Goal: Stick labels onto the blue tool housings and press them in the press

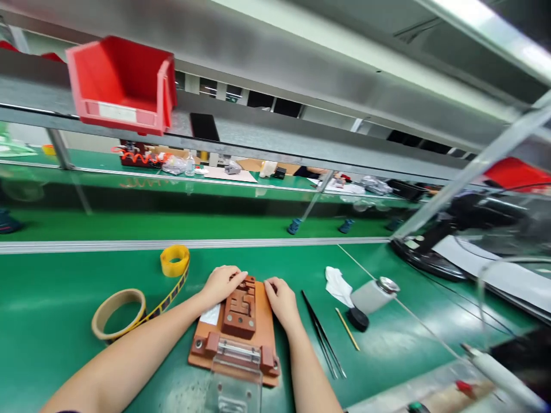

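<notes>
In front of me lies a brown jig (264, 321), a flat base board carrying a raised block (240, 312) with cut-out recesses. Its clear hinged cover (236, 381) is swung back toward me. My left hand (224, 284) is closed on the far left corner, fingers against the block. My right hand (282, 301) grips the far right edge of the base board, fingers curled. A white label (210, 315) shows on the board beside my left wrist. Whether any small part sits in the recesses, I cannot tell.
On the left are a yellow tape roll (174, 261) and a strip reel (98, 318). Black tweezers (322, 332), a yellow stick (346, 329), a black cap (358, 319), a white bottle (372, 295) and a tissue (338, 285) lie right. A red bin (120, 86) stands on the shelf.
</notes>
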A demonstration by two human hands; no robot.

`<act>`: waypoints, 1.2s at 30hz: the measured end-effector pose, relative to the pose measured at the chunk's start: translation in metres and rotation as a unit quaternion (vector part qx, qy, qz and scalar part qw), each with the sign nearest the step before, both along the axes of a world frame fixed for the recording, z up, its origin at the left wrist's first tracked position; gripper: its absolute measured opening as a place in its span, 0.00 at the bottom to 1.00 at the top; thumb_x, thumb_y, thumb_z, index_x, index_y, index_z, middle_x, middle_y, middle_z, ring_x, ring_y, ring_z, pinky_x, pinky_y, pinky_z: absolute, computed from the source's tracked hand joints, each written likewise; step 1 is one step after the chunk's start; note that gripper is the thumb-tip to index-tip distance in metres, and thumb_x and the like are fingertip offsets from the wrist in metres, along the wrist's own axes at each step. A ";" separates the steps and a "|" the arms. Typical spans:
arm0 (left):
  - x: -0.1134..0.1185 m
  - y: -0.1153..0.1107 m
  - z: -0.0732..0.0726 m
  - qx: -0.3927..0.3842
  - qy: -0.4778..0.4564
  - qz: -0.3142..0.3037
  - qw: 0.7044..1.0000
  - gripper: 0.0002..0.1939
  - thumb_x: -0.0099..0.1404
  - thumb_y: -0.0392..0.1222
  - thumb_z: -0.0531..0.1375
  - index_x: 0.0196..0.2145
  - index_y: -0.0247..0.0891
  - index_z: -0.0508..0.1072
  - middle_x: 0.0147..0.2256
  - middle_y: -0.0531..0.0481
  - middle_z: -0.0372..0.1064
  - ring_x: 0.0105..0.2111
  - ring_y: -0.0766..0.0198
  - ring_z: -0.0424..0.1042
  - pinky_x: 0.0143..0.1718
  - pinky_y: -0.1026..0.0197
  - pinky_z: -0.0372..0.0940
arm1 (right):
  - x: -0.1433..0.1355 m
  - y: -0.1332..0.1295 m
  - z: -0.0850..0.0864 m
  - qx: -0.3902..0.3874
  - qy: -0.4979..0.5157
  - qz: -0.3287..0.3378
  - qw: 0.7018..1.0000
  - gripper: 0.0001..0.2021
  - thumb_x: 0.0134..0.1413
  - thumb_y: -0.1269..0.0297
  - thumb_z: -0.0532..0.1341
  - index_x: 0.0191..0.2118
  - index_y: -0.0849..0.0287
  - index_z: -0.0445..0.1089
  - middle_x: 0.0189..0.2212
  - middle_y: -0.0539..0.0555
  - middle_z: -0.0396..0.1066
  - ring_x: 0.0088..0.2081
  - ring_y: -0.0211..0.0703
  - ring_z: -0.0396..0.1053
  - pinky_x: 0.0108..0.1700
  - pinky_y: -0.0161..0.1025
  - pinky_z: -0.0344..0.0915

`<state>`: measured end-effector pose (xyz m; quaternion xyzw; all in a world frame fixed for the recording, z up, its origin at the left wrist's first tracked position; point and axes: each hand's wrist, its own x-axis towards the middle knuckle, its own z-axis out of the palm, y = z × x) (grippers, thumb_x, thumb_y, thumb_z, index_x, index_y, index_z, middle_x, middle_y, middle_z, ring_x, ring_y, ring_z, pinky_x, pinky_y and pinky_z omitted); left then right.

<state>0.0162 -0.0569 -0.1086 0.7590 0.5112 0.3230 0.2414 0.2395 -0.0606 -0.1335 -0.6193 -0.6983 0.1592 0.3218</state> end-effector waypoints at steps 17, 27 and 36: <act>-0.005 0.005 -0.003 -0.033 -0.009 -0.030 0.999 0.26 0.70 0.63 0.48 0.35 0.45 0.78 0.38 0.49 0.79 0.41 0.51 0.74 0.43 0.56 0.63 | -0.003 -0.003 -0.002 -0.004 -0.019 -0.037 0.999 0.10 0.65 0.65 0.58 0.34 0.56 0.74 0.33 0.52 0.73 0.38 0.43 0.71 0.42 0.36 0.63; -0.004 0.002 0.003 -0.032 -0.009 -0.026 0.999 0.26 0.70 0.64 0.49 0.35 0.45 0.78 0.38 0.50 0.80 0.41 0.52 0.75 0.43 0.57 0.64 | -0.004 -0.004 0.000 -0.007 -0.009 -0.038 0.999 0.09 0.66 0.64 0.58 0.34 0.56 0.74 0.32 0.52 0.72 0.37 0.43 0.70 0.41 0.37 0.62; -0.004 0.001 0.005 -0.030 -0.007 -0.023 0.999 0.25 0.69 0.63 0.49 0.34 0.45 0.78 0.38 0.51 0.80 0.40 0.52 0.76 0.43 0.57 0.65 | -0.004 -0.003 -0.002 -0.005 -0.007 -0.035 0.999 0.09 0.66 0.65 0.58 0.34 0.56 0.73 0.32 0.51 0.72 0.38 0.43 0.70 0.42 0.37 0.62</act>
